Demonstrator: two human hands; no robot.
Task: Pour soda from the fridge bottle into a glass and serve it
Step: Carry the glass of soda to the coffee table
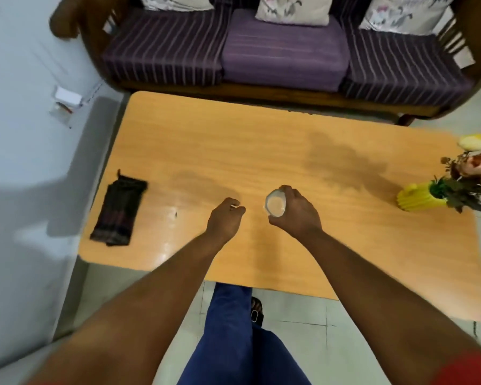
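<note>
The right hand's grip (295, 212) is wrapped around one small clear glass of pale soda (275, 203), upright, its long axis vertical, over the middle of the orange wooden bench (233, 140); whether its base touches the bench cannot be told. The left hand (225, 216), just left, is loosely curled and holds nothing visible. One dark pouch (118, 211) lies far left, one yellow vase of flowers (419, 198) right. No bottle shows.

The right hand (295, 211) hides the glass (275, 202) below its rim — whether it touches the table (261, 151) cannot be told — and the right edge cuts the flowers (475, 173).
</note>
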